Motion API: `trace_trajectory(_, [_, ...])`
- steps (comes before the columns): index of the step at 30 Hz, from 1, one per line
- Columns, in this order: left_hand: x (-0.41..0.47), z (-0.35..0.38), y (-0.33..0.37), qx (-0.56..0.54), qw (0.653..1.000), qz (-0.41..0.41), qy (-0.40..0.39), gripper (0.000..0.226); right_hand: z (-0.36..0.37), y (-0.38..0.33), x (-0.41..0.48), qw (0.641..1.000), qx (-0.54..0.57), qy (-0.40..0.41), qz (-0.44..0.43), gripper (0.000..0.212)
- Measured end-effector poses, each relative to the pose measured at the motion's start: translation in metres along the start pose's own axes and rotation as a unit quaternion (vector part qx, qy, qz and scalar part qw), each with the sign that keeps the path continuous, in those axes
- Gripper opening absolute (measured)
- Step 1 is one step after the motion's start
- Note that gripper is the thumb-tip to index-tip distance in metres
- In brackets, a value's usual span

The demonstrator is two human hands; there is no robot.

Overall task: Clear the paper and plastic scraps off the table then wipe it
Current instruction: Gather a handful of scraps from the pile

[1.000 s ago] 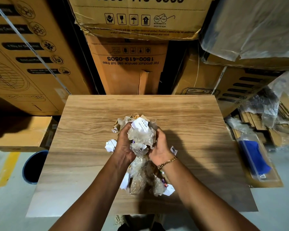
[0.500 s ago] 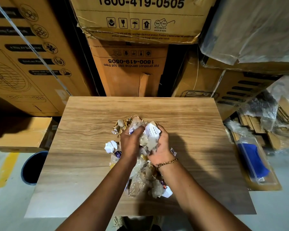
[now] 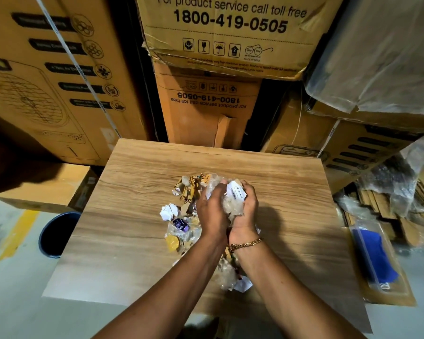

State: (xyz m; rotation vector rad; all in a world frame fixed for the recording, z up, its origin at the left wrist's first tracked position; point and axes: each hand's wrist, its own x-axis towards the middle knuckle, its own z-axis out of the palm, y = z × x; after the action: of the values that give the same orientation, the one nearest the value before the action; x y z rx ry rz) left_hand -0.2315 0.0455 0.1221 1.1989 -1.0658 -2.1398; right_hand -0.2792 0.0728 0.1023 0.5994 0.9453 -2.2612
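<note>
Both hands are cupped together mid-table, squeezing one wad of scraps between them. Left hand [image 3: 212, 214] curls round the left side, right hand [image 3: 246, 211] round the right, w/ a gold chain bracelet [image 3: 246, 243] on that wrist. Fingers are bent in tight on the bundle [image 3: 231, 199], which is mostly clear crinkly plastic plus a white paper slip w/ small black print, too tiny to read.

Rest of the scraps still sit on the wooden table [image 3: 132, 241]: a brown/white paper clump [image 3: 190, 185] just beyond the left hand, a crumpled white paper ball [image 3: 168, 211] to its left, a purple wrapper [image 3: 180, 225] and a yellow bit [image 3: 171, 242] near the left wrist, more plastic and paper [image 3: 230, 275] lying between the forearms.

Writing-wise, the top cardboard box [image 3: 230, 33] behind the table says "For product service call toll free 1800-419-0505" and "MADE IN INDIA", w/ handling symbols. Box under it [image 3: 206, 113] has the same number, printed upside down. Box on the left [image 3: 47, 81] has black label strips, blurry, can't read.

Dark blue bin [image 3: 55, 233] on the floor left of the table, blue cloth in a clear bag [image 3: 375, 258] on the right.
</note>
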Motion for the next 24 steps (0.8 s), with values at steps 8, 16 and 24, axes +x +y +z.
trace_trajectory(8, [-0.016, 0.002, 0.01, -0.074, 0.997, 0.005, 0.031, 0.025, 0.003, 0.003, -0.02, 0.985, -0.149, -0.046, -0.076, 0.042])
trace_trajectory(16, [-0.013, -0.017, 0.035, -0.061, 0.998, 0.03, 0.015, 0.033, 0.022, 0.018, -0.041, 0.98, -0.174, -0.048, -0.078, 0.03])
trace_trajectory(24, [-0.003, -0.104, 0.068, -0.081, 0.996, 0.039, -0.027, 0.039, 0.067, 0.103, -0.056, 0.99, -0.114, -0.055, -0.058, 0.07])
